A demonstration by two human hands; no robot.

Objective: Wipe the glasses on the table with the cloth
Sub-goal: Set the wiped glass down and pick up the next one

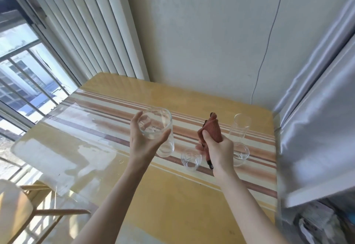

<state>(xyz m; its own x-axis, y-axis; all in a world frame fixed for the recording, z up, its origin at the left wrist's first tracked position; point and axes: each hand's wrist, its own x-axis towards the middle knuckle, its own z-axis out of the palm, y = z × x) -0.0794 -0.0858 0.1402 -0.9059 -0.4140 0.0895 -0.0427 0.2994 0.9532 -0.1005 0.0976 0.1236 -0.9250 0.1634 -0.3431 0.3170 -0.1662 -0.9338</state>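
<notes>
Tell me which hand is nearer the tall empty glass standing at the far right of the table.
Right. The right hand, gripping the cloth, is just left of that tall glass; the left hand holds another glass farther left.

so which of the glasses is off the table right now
The tall glass gripped in the left hand. The other three, a tall one and two short ones, stand on the table.

The right hand [217, 147] hides part of the cloth [212, 130].
</notes>
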